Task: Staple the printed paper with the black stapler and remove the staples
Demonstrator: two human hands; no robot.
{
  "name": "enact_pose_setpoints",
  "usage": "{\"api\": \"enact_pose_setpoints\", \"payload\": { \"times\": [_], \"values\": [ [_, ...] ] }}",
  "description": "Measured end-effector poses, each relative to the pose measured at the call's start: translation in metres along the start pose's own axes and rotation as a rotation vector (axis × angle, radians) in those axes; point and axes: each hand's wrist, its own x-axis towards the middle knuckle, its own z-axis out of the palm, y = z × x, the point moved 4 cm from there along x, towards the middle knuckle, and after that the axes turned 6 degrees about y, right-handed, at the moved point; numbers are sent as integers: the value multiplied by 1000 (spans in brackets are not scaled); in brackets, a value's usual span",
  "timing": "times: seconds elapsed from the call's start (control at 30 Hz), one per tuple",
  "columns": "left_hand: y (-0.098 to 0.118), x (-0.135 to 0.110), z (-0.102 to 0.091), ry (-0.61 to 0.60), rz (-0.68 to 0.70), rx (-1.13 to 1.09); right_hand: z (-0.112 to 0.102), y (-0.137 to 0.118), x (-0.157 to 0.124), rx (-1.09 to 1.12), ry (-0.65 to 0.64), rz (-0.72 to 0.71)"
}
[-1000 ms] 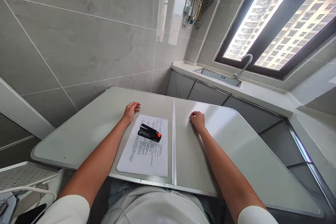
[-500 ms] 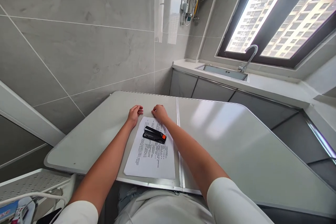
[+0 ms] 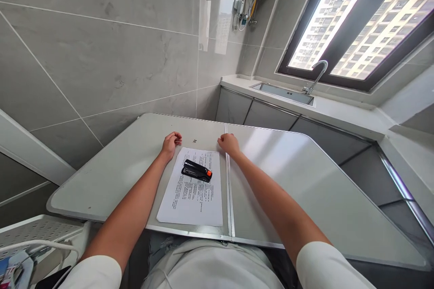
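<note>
A printed sheet of paper (image 3: 193, 194) lies on the grey folding table (image 3: 298, 180), left of its centre seam. A black stapler (image 3: 196, 170) with an orange end rests on the sheet's upper part. My left hand (image 3: 170, 142) sits at the sheet's far left corner, fingers curled down onto the tabletop, holding nothing I can make out. My right hand (image 3: 229, 143) rests at the sheet's far right corner on the seam, fingers curled down too. A tiny dark speck (image 3: 195, 140) lies on the table between the two hands.
A tiled wall (image 3: 101, 54) rises just behind the table. A counter with a sink (image 3: 283, 92) and tap (image 3: 315, 76) runs at the back right under a window (image 3: 359, 22). A white perforated rack (image 3: 30, 235) with cables stands at the lower left.
My right hand moved from the right table half to the sheet's top edge, then back right to the seam. A small dark speck now lies where it was. My left hand stayed put.
</note>
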Motion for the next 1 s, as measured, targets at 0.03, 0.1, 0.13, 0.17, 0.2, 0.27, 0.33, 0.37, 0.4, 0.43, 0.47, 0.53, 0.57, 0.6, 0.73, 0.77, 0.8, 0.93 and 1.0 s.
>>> {"api": "enact_pose_setpoints", "payload": {
  "times": [0.03,0.1,0.13,0.17,0.2,0.27,0.33,0.37,0.4,0.43,0.47,0.53,0.57,0.6,0.73,0.77,0.8,0.93,1.0],
  "values": [
    [1,-1,0,-4,14,6,-9,21,-4,-33,6,40],
    [4,-4,1,-15,50,21,-28,63,-15,-98,25,116],
    [6,-6,2,-20,70,30,-37,84,-21,-128,33,151],
    [8,-7,3,-25,91,40,-45,103,-28,-155,34,185],
    [9,-8,4,-30,112,48,-52,121,-36,-180,33,220],
    [12,-10,5,-41,153,69,-62,151,-52,-223,31,279],
    [15,-12,7,-55,190,105,-65,168,-65,-255,42,314],
    [16,-13,7,-64,205,126,-65,173,-70,-264,48,316],
    [18,-14,8,-73,217,149,-63,175,-73,-270,54,307],
    [19,-15,8,-82,227,170,-61,176,-75,-271,55,290],
    [20,-16,9,-88,235,188,-58,175,-75,-269,54,270],
    [22,-19,10,-96,247,220,-54,175,-74,-257,46,239],
    [23,-19,10,-99,251,234,-53,175,-73,-250,44,234],
    [23,-20,10,-101,253,247,-53,176,-72,-244,45,236],
    [23,-19,11,-101,251,280,-55,181,-72,-217,53,258],
    [22,-19,12,-98,249,283,-55,182,-72,-210,54,262],
    [22,-18,12,-95,245,285,-55,182,-73,-203,55,264],
    [19,-18,12,-91,227,322,-55,183,-72,-174,58,265],
    [19,-19,13,-107,237,356,-55,184,-72,-160,59,265]
  ]
}}
